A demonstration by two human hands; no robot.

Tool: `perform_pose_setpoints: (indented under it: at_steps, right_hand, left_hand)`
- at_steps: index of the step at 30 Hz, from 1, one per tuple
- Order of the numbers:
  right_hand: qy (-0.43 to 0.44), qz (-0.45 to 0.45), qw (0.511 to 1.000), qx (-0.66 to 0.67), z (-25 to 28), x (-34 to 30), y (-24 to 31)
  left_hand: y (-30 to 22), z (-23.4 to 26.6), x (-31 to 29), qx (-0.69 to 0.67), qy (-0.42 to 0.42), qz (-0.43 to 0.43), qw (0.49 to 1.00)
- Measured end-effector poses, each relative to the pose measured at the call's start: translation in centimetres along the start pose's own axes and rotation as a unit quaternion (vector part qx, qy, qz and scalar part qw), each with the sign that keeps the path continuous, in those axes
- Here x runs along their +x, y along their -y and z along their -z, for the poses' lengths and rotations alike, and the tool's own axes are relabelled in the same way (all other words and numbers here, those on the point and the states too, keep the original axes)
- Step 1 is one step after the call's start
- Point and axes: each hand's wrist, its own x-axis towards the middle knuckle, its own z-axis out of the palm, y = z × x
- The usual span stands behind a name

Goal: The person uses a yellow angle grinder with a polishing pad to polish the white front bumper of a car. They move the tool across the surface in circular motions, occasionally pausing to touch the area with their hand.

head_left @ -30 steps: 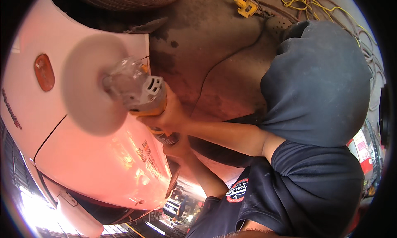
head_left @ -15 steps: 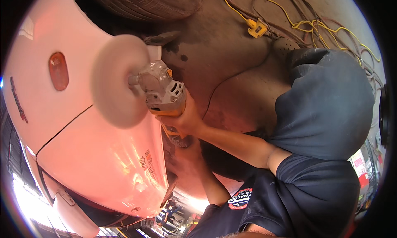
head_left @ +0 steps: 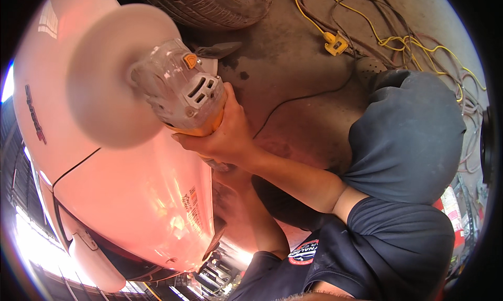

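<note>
A power polisher with a scuffed grey head and orange-yellow trim is in both hands. Its round pad is a spinning blur over the glossy, pink-looking car body; whether it presses on the paint I cannot tell. My right hand is wrapped round the polisher's body, just behind the vented grey housing. Lower down, my left hand is closed at the rear of the tool, partly hidden by my right hand and forearm. A dark panel seam runs up to the pad's lower edge.
A car tyre stands at the top. A black cord crosses the floor toward a yellow plug block. Yellow cables and brown hoses tangle at the upper right. My bent knee rises at the right. A side mirror projects lower left.
The polisher has moved up and left across the panel with both hands on it. Its pad now covers the place where an orange marker lamp showed before.
</note>
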Motion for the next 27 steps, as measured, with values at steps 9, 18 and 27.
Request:
perform_pose_setpoints:
  at_steps: [9,18,27]
  right_hand:
    - [0.048,-0.054,0.991,-0.111,-0.6,-5.4,-3.9]
    - [0.168,-0.085,0.971,-0.151,-2.5,-11.3,-6.3]
    - [0.018,-0.022,0.993,-0.114,-1.4,-7.2,-6.1]
  left_hand:
    - [2.7,0.5,-4.2,0.236,-0.047,0.131,0.962]
    - [3.4,4.6,-9.3,0.239,-0.085,0.163,0.953]
    - [5.0,1.6,-6.8,0.291,-0.065,0.172,0.939]
